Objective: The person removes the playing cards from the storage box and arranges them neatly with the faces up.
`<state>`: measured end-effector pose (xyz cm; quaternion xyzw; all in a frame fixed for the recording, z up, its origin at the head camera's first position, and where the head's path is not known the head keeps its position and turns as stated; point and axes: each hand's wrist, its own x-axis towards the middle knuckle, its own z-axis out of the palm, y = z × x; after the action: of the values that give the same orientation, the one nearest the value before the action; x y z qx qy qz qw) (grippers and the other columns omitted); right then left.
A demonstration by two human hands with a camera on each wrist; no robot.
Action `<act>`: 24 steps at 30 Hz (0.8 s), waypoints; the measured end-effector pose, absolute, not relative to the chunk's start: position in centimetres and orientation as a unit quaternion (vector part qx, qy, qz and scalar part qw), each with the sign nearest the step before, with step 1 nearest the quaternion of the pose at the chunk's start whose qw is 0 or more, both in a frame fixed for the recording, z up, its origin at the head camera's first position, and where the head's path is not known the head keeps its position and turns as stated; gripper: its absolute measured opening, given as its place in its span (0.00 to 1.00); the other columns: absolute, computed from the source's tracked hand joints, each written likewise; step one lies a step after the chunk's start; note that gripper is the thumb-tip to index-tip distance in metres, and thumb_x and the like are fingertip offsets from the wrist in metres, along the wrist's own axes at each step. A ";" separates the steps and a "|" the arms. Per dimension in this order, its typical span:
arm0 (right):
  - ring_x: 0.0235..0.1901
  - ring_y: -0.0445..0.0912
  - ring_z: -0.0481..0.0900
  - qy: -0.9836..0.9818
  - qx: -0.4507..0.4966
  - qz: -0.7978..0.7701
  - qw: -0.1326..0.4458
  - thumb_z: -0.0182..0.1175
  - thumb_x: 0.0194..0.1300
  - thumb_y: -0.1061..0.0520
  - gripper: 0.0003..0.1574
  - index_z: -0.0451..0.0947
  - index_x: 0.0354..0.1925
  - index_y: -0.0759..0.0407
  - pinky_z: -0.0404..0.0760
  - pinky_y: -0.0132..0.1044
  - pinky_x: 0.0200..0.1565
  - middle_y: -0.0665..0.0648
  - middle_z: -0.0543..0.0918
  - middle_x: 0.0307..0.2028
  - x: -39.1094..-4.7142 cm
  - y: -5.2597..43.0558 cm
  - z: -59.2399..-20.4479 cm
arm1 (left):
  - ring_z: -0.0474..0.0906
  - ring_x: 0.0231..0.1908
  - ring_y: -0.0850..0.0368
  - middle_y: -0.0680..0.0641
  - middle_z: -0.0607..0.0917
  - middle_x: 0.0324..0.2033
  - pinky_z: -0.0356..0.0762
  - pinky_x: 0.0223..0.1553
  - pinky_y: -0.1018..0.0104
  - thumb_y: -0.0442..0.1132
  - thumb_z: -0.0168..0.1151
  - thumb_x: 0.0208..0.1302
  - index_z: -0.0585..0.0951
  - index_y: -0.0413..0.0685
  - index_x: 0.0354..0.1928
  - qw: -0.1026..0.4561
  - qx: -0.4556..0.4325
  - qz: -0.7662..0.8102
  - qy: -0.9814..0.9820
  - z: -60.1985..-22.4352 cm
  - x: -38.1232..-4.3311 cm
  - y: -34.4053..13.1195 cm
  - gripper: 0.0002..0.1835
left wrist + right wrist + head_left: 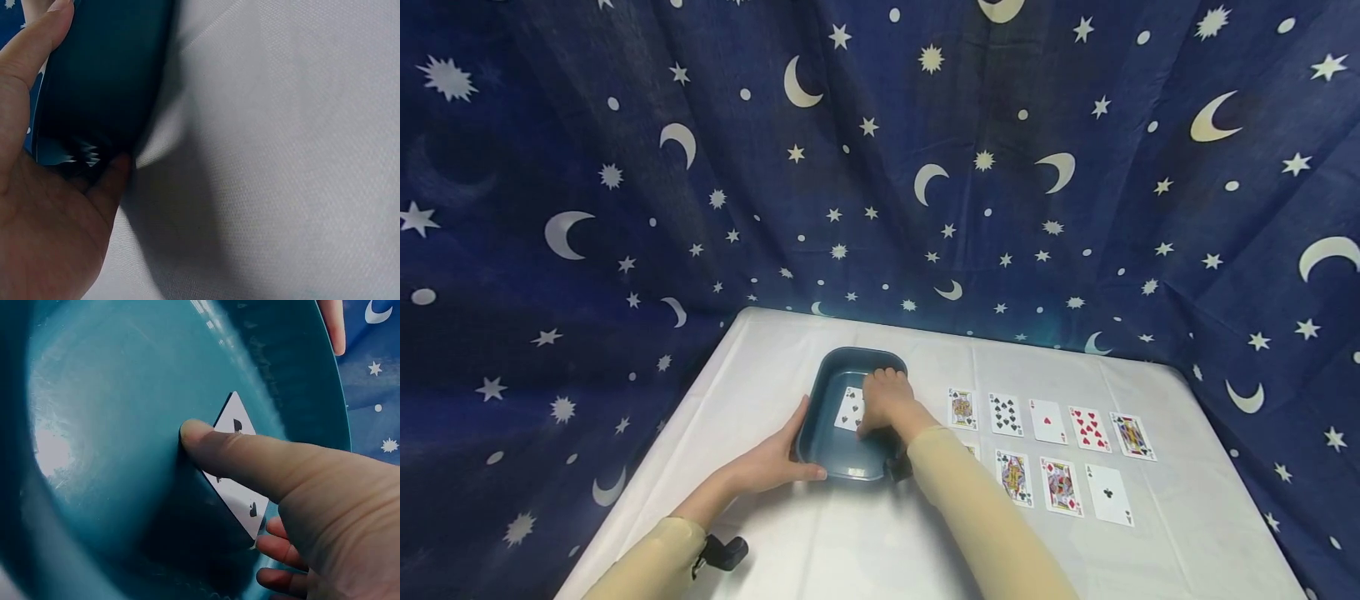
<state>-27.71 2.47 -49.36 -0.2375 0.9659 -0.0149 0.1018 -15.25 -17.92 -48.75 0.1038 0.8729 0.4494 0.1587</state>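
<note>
A dark teal plastic tray (844,457) stands on the white cloth. My left hand (767,464) holds it at its near left corner, fingers along the left side and thumb at the front. Inside the tray, my right hand (886,400) grips a white playing card (848,408) with black spades. The right wrist view shows the thumb on the near edge of that card (240,494) and the other fingers beyond it. Whether more cards lie beneath it, I cannot tell.
Right of the tray, face-up playing cards lie in two rows, among them an ace of hearts (1048,422) and an ace of clubs (1109,494). My right sleeve (977,508) partly covers one front-row card. Behind the table hangs a blue star-and-moon curtain (880,208).
</note>
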 end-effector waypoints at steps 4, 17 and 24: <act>0.42 0.49 0.65 0.967 -0.230 -0.011 0.106 0.74 0.25 0.27 0.62 0.71 0.54 0.61 0.66 0.43 0.48 0.56 0.74 0.46 -27.6 2.3 -49.3 | 0.38 0.69 0.51 0.48 0.37 0.72 0.44 0.66 0.48 0.52 0.73 0.46 0.32 0.58 0.72 0.160 0.105 0.452 0.871 -48.8 -15.3 -18.0 0.65; 0.41 0.49 0.65 0.968 -0.224 -0.017 0.106 0.75 0.23 0.28 0.64 0.70 0.55 0.62 0.68 0.43 0.47 0.56 0.73 0.44 -27.6 1.9 -49.6 | 0.37 0.69 0.52 0.49 0.37 0.72 0.43 0.66 0.49 0.52 0.73 0.47 0.32 0.59 0.72 0.161 0.109 0.458 0.867 -49.1 -15.4 -18.0 0.64; 0.42 0.48 0.66 0.965 -0.242 -0.028 0.098 0.75 0.24 0.28 0.60 0.71 0.52 0.58 0.68 0.42 0.47 0.54 0.74 0.45 -27.8 2.1 -50.1 | 0.38 0.70 0.49 0.49 0.39 0.72 0.43 0.65 0.46 0.51 0.74 0.46 0.33 0.60 0.72 0.143 0.107 0.466 0.867 -50.0 -15.6 -18.1 0.64</act>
<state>-27.83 2.12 -50.05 -0.2420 0.9649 -0.0282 0.0982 -15.60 -18.08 -50.00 0.1071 0.8667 0.4657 0.1434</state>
